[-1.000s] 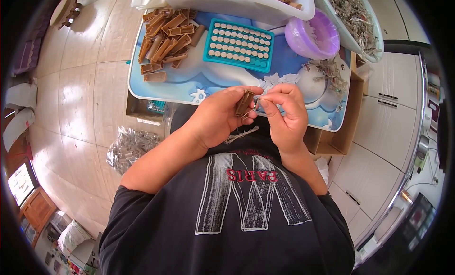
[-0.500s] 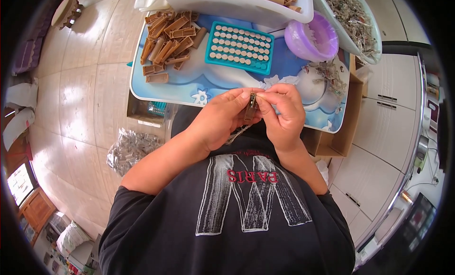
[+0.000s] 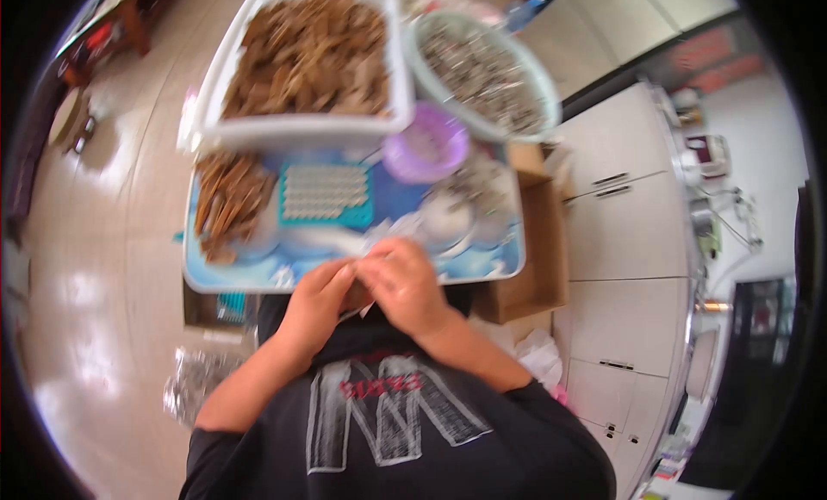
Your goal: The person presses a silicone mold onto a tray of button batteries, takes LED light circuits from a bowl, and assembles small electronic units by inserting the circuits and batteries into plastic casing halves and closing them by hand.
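My left hand [image 3: 315, 309] and my right hand [image 3: 403, 286] meet at the near edge of the blue tray table, fingers closed together. Between them is a small brown plastic casing [image 3: 356, 298], mostly covered by my fingers and blurred. The right fingertips press in at its upper end, while the left thumb and fingers wrap its side. Just beyond my hands lies crumpled clear plastic [image 3: 394, 231]. Farther off sits a teal rack [image 3: 360, 216] with rows of small white round pieces. To its left is a pile of brown casings [image 3: 228, 198].
A white tub [image 3: 202, 112] full of brown casings stands behind the tray table [image 3: 293, 285]. Right of it are a purple bowl [image 3: 444, 138] and a pale green basin [image 3: 544, 95] of small metal parts. More metal parts [image 3: 474, 186] lie on the tray table's right; a cardboard box [image 3: 534, 250] stands beside it.
My view has shifted up and to the right, bringing the whole white tub in. My hands stay together on the casing, now more hidden by my fingers.
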### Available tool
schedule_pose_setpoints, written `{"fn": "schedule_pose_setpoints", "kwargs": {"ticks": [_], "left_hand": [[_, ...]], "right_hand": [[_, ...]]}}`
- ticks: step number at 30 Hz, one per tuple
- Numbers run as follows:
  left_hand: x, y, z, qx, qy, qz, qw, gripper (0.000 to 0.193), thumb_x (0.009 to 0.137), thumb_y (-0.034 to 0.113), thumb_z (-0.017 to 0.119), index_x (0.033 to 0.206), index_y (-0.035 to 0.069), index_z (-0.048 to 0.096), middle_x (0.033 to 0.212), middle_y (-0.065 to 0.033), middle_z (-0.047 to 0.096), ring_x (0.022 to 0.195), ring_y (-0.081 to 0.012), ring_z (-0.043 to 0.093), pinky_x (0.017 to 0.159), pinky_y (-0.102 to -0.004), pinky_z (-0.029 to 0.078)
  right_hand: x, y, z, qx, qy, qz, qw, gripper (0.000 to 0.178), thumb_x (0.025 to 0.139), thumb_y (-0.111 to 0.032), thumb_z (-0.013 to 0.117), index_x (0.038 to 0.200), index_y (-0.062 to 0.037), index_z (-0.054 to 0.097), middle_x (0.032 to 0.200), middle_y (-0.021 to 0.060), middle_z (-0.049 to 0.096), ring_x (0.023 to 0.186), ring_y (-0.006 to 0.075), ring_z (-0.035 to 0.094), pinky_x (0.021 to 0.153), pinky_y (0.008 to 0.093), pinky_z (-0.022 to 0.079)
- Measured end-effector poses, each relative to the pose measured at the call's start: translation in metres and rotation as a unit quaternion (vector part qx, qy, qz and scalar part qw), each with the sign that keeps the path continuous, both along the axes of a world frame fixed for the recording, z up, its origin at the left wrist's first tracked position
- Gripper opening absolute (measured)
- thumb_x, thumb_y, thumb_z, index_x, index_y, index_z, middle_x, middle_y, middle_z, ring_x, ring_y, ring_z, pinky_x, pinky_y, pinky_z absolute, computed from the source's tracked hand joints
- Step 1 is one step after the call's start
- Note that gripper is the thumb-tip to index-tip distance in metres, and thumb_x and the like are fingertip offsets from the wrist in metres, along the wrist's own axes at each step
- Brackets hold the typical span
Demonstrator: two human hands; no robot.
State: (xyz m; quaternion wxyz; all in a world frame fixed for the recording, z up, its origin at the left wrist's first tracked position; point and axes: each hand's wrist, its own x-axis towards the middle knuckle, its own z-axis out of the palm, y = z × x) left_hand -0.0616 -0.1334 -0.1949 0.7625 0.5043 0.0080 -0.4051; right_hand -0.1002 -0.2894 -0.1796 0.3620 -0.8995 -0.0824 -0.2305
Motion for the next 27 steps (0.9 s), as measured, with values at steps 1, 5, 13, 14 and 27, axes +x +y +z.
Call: {"fn": "schedule_pose_setpoints", "kwargs": {"ticks": [1, 5, 13, 14, 27], "left_hand": [[-0.001, 0.000, 0.000, 0.015, -0.032, -0.004, 0.999, 0.030, 0.101, 0.016, 0.043, 0.120, -0.003, 0.057, 0.091, -0.0032, 0.061, 0.076, -0.0088, 0.055, 0.069, -0.0231, 0.046], [-0.008, 0.002, 0.017, -0.035, -0.021, -0.028, 0.999, 0.032, 0.102, 0.015, 0.040, 0.124, -0.004, 0.053, 0.102, -0.0082, 0.063, 0.089, -0.0148, 0.063, 0.081, -0.0278, 0.051], [-0.015, 0.003, 0.017, -0.062, -0.013, -0.017, 0.998, 0.032, 0.103, 0.017, 0.038, 0.124, -0.004, 0.050, 0.110, -0.0132, 0.062, 0.098, -0.0222, 0.065, 0.089, -0.0359, 0.052], [-0.015, 0.003, 0.018, -0.063, -0.016, -0.021, 0.998, 0.032, 0.103, 0.017, 0.038, 0.124, -0.004, 0.050, 0.110, -0.0132, 0.062, 0.098, -0.0222, 0.065, 0.089, -0.0359, 0.052], [-0.018, 0.004, 0.018, 0.032, -0.112, 0.101, 0.988, 0.025, 0.100, 0.017, 0.045, 0.115, 0.000, 0.055, 0.107, -0.0110, 0.063, 0.097, -0.0179, 0.061, 0.088, -0.0302, 0.048]], "right_hand": [[-0.002, 0.001, 0.000, 0.028, 0.016, -0.002, 0.999, 0.009, 0.077, -0.009, 0.068, 0.084, -0.0045, 0.065, 0.086, 0.0106, 0.058, 0.082, 0.0302, 0.058, 0.073, 0.0394, 0.047], [-0.015, 0.001, 0.013, 0.051, 0.011, 0.002, 0.999, 0.010, 0.079, -0.006, 0.069, 0.089, -0.0033, 0.067, 0.089, 0.0099, 0.060, 0.082, 0.0278, 0.060, 0.071, 0.0354, 0.049], [-0.035, 0.003, 0.019, 0.043, -0.012, 0.024, 0.999, 0.016, 0.078, -0.007, 0.069, 0.093, -0.0057, 0.065, 0.093, 0.0091, 0.060, 0.087, 0.0284, 0.059, 0.076, 0.0368, 0.048], [-0.036, 0.003, 0.018, 0.037, -0.007, 0.023, 0.999, 0.015, 0.078, -0.007, 0.069, 0.092, -0.0056, 0.064, 0.093, 0.0093, 0.060, 0.087, 0.0288, 0.059, 0.076, 0.0372, 0.048], [-0.030, 0.022, 0.001, 0.128, -0.007, -0.053, 0.990, 0.056, 0.070, -0.021, 0.081, 0.110, 0.0001, 0.049, 0.095, 0.0131, 0.057, 0.090, 0.0312, 0.057, 0.082, 0.0401, 0.045]]}}
